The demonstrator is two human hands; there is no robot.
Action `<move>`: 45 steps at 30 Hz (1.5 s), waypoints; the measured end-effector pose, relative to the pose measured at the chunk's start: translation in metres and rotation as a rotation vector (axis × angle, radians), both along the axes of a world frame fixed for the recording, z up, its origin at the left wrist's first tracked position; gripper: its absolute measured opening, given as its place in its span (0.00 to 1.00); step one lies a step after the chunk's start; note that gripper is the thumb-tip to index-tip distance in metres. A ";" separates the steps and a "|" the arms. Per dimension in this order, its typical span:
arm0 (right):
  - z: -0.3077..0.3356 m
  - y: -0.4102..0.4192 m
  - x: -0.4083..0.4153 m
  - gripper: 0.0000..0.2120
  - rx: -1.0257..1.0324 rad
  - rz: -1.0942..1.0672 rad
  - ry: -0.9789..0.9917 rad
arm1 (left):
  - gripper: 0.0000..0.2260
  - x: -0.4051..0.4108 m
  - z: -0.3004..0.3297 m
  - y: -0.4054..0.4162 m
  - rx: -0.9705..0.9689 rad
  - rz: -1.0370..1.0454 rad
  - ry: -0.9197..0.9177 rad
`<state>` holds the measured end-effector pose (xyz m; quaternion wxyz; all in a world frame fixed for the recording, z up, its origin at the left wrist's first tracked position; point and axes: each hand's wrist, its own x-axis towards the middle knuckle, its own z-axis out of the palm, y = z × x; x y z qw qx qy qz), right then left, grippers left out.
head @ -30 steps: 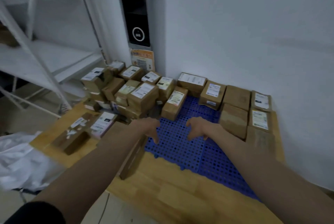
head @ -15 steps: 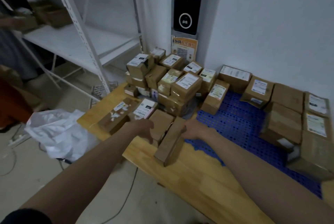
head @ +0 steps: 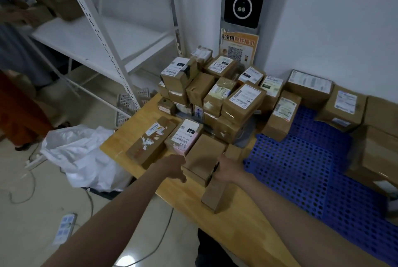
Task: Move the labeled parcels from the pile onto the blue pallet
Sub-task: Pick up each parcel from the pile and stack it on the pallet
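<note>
A plain brown box [head: 204, 159] lies at the near edge of the parcel pile [head: 217, 96] on the wooden platform [head: 237, 225]. My left hand [head: 174, 167] holds its left side and my right hand [head: 225, 169] grips its right edge, fingers down in the gap beside a long narrow box [head: 216, 195]. The blue pallet [head: 290, 172] lies to the right. Several labeled parcels [head: 343, 107] sit along its far and right edges against the wall.
A pink labeled parcel [head: 185, 135] and a long box with torn labels [head: 150, 143] lie left of the held box. A white plastic bag [head: 81, 159], cables and a power strip [head: 64, 225] are on the floor. A white shelf rack [head: 97, 40] and another person [head: 13, 94] stand at left.
The view swung left from the pallet toward the pile. Both hands moved off the pallet's near edge and closed in on the two sides of the plain brown box.
</note>
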<state>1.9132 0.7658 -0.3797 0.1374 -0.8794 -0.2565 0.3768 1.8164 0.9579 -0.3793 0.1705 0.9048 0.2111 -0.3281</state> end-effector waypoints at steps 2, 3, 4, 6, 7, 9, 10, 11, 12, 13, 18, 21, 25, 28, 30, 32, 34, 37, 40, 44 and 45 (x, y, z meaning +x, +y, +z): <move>-0.016 0.010 0.007 0.34 0.032 -0.071 0.050 | 0.36 0.011 -0.011 0.005 -0.007 0.006 0.001; -0.024 0.015 0.010 0.36 0.057 -0.113 0.088 | 0.36 0.017 -0.016 0.009 -0.015 0.019 -0.004; -0.033 0.020 0.013 0.37 0.083 -0.156 0.120 | 0.36 0.022 -0.021 0.011 -0.026 0.033 -0.013; -0.048 0.026 0.017 0.38 0.105 -0.226 0.152 | 0.38 0.029 -0.030 0.017 -0.055 0.070 -0.026; -0.054 0.028 0.018 0.41 0.106 -0.247 0.166 | 0.38 0.032 -0.035 0.019 -0.068 0.087 -0.024; -0.065 0.031 0.019 0.44 0.111 -0.244 0.161 | 0.38 0.037 -0.045 0.022 -0.087 0.110 -0.019; -0.070 0.032 0.019 0.43 0.127 -0.249 0.148 | 0.39 0.039 -0.050 0.022 -0.096 0.120 -0.019; -0.073 0.033 0.019 0.41 0.160 -0.275 0.142 | 0.39 0.041 -0.055 0.022 -0.107 0.133 -0.019; -0.075 0.034 0.020 0.39 0.204 -0.311 0.145 | 0.39 0.044 -0.059 0.023 -0.116 0.144 -0.017; -0.077 0.035 0.020 0.37 0.245 -0.343 0.157 | 0.39 0.046 -0.062 0.022 -0.120 0.147 -0.013; -0.082 0.040 0.019 0.36 0.283 -0.446 0.211 | 0.42 0.056 -0.075 0.021 -0.111 0.120 -0.021; -0.083 0.043 0.016 0.38 0.269 -0.477 0.225 | 0.45 0.060 -0.081 0.022 -0.107 0.074 -0.014; -0.077 0.045 0.014 0.41 0.232 -0.526 0.187 | 0.45 0.059 -0.079 0.031 -0.144 0.030 -0.069; -0.069 0.045 0.012 0.35 0.311 -0.567 0.203 | 0.42 0.057 -0.075 0.043 -0.236 0.036 -0.127; -0.062 0.043 0.009 0.31 0.337 -0.574 0.191 | 0.40 0.055 -0.071 0.051 -0.282 0.029 -0.131; -0.055 0.044 0.004 0.32 0.372 -0.589 0.212 | 0.38 0.053 -0.067 0.058 -0.304 0.023 -0.124; -0.049 0.046 -0.003 0.33 0.414 -0.603 0.220 | 0.39 0.050 -0.063 0.063 -0.326 0.026 -0.133; -0.041 0.048 -0.013 0.34 0.445 -0.637 0.203 | 0.39 0.045 -0.060 0.067 -0.337 0.006 -0.170; -0.035 0.049 -0.023 0.32 0.435 -0.671 0.177 | 0.37 0.040 -0.057 0.068 -0.347 -0.028 -0.196; -0.026 0.051 -0.035 0.33 0.439 -0.699 0.159 | 0.36 0.033 -0.051 0.070 -0.366 -0.043 -0.228; -0.023 0.052 -0.039 0.35 0.442 -0.694 0.149 | 0.36 0.031 -0.049 0.071 -0.373 -0.050 -0.234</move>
